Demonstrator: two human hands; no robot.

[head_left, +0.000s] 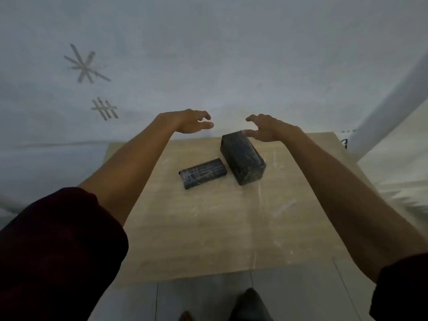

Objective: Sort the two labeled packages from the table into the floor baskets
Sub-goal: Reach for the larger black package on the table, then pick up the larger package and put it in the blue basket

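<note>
Two dark wrapped packages lie on a light wooden table point(208, 228). The flat, thin package point(202, 173) bears pale scratched line marks on its top and lies left of centre. The taller, blocky package point(243, 157) stands just to its right, angled away from me. My left hand point(191, 121) hovers above the table's far edge, fingers spread and holding nothing. My right hand point(269, 127) hovers over the far end of the blocky package, fingers apart, with its thumb close to the package's top corner. No basket is in view.
A pale wall behind the table carries two tape marks: an asterisk shape point(85, 64) and a tally-like grid point(105, 108). A white pipe or post point(391, 107) slants at the right. Tiled floor and my shoe point(249, 304) show below the table's near edge.
</note>
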